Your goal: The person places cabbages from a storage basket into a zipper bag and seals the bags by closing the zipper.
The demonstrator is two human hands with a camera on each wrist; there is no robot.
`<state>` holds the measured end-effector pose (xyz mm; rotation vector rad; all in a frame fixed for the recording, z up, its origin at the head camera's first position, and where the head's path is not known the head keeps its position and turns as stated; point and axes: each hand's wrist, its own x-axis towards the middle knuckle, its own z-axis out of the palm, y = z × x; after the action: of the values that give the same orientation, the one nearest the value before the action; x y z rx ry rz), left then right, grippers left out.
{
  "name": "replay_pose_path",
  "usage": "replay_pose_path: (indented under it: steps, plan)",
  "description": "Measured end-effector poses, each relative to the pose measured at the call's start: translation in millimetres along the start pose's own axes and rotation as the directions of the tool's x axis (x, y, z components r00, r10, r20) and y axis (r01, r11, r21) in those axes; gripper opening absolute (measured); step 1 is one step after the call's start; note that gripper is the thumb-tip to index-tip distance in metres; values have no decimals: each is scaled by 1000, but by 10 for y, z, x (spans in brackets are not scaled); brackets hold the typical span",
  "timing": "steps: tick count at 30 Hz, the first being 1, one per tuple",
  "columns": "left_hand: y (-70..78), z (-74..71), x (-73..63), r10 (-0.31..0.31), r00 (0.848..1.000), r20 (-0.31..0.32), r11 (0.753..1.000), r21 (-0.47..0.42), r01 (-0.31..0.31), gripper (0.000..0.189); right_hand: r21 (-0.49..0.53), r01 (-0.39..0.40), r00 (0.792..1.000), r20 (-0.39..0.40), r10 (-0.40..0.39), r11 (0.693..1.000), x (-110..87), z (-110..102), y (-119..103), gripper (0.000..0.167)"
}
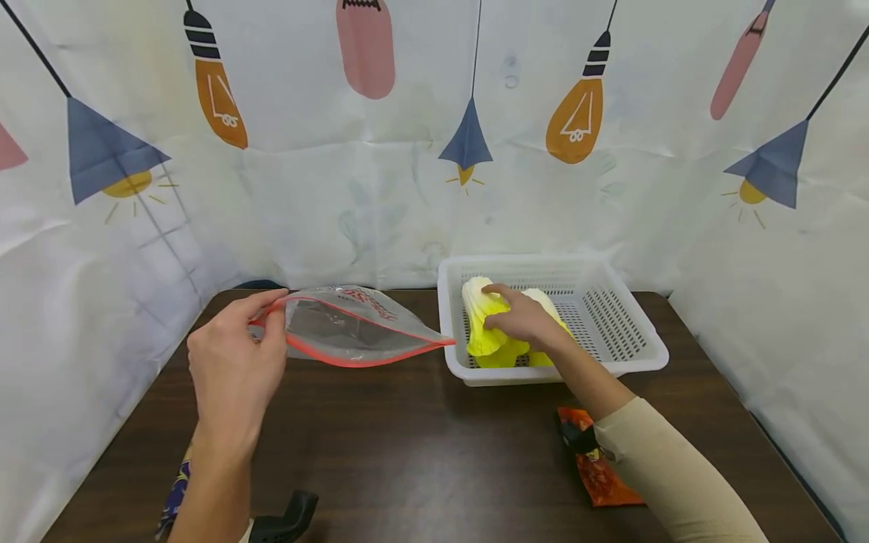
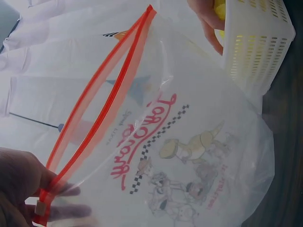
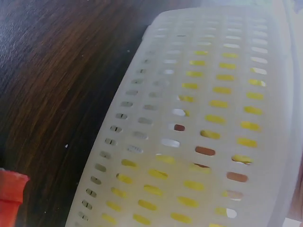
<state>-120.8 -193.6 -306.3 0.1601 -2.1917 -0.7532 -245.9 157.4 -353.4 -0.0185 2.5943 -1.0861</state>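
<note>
My left hand (image 1: 237, 351) pinches one end of a clear zip bag (image 1: 366, 324) with a red zip edge. The bag's mouth gapes, and red lettering and cartoon figures are printed on its side. In the left wrist view, a small slider sits at the corner by my left hand (image 2: 23, 189). Inside the white basket (image 1: 627, 366), my right hand (image 1: 523, 317) grips a yellow-and-white leafy piece like a napa cabbage (image 1: 478, 302), thumb and fingers spread across it. A second such cabbage (image 1: 539, 298) lies beside it, partly behind the hand.
An orange-red packet (image 1: 604, 483) lies on the dark wooden table (image 1: 421, 452) under the right forearm. Part of a dark blue patterned item (image 1: 175, 494) shows beside the left forearm. A patterned white cloth (image 1: 407, 211) hangs behind the table and basket.
</note>
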Motion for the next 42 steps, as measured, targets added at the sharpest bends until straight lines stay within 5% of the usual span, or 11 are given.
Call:
replay_pose_path:
  steps: [11, 24, 29, 34, 42]
  plan:
    - [15, 16, -2, 21, 999, -36, 1000, -8, -22, 25, 170, 118, 991, -84, -105, 978, -281, -221, -65, 68]
    - [15, 42, -7, -9, 999, -40, 999, -52, 7, 22, 377, 260, 965, -124, -230, 889, -776, -284, -208, 64]
    - [27, 70, -3, 31, 999, -32, 999, -35, -32, 23, 453, 363, 931, -142, -336, 815, -975, -249, -247, 60]
    - [38, 87, -7, 46, 998, -37, 999, -15, -47, 25, 457, 441, 890, -113, -441, 772, -1148, -209, -302, 57]
    - [49, 80, -21, 60, 998, -35, 998, -5, -60, 27, 570, 480, 794, 39, -606, 666, -1309, -115, -353, 53]
